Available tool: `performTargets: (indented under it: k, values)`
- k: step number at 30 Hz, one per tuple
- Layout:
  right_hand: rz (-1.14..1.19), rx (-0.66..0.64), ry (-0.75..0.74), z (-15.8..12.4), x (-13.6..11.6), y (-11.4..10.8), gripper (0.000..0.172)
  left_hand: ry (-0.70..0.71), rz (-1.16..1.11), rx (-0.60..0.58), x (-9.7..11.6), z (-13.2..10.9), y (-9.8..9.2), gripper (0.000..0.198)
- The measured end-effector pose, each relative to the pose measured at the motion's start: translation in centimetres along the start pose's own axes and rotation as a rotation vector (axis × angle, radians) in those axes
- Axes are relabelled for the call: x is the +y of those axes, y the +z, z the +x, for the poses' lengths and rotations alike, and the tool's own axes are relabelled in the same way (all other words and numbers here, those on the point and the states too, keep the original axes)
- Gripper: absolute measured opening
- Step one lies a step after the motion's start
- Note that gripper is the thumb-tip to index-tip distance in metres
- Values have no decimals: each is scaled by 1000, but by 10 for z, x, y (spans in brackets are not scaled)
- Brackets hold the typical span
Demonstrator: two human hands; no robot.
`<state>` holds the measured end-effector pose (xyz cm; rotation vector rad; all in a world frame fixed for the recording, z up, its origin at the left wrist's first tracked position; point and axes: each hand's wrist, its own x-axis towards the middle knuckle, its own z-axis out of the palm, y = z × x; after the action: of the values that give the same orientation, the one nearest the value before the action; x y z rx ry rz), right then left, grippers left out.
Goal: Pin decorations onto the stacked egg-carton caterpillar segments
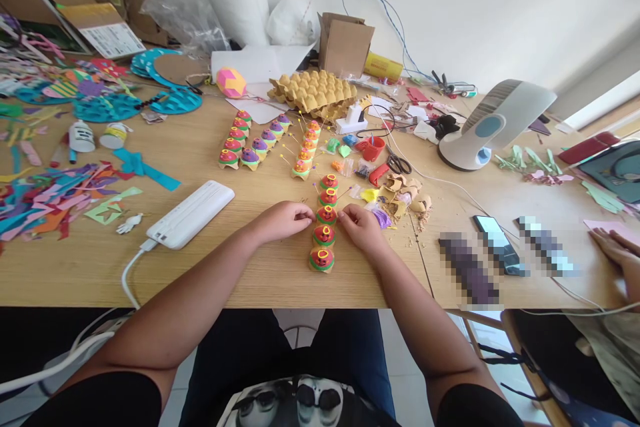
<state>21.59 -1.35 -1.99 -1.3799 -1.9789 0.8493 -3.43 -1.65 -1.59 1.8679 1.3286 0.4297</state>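
A strip of egg-carton cups decorated as a caterpillar [325, 235] lies lengthwise before me, its domes red with green bands, yellow rings and small faces. Thin antennae with purple tips stick out near its far end. My left hand [285, 219] pinches its left side with curled fingers, and my right hand [364, 225] does the same on the right. Just beyond stands an orange-and-yellow carton strip [306, 150] with yellow-tipped antennae. Further left are a purple strip [265, 141] and a red-and-green strip [236, 140].
A white power bank [191, 215] with a cable lies left, near paper scraps [45, 203]. Torn carton pieces [400, 197], scissors [399, 163] and a red cup [371, 148] sit right. Behind are an egg tray [315, 90] and a fan [493, 120]. Another person's hand [617, 247] rests far right.
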Motion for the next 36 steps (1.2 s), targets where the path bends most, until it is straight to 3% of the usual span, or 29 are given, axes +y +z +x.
performTargets:
  k: [12,21,27,36]
  values:
    - [18,59,15,1,3,-2,18,59,-20,100,5,-1,1,37]
    - [157,195,48,1,0,-8,20,-24,234,549,5,-9,-29,26]
    - [316,225,65,-1,-5,-10,27,-103,419,440,4,-9,-26,14]
    - [216,257,-4,-5,-12,-16,45,-175,511,381,2,-5,-21,15]
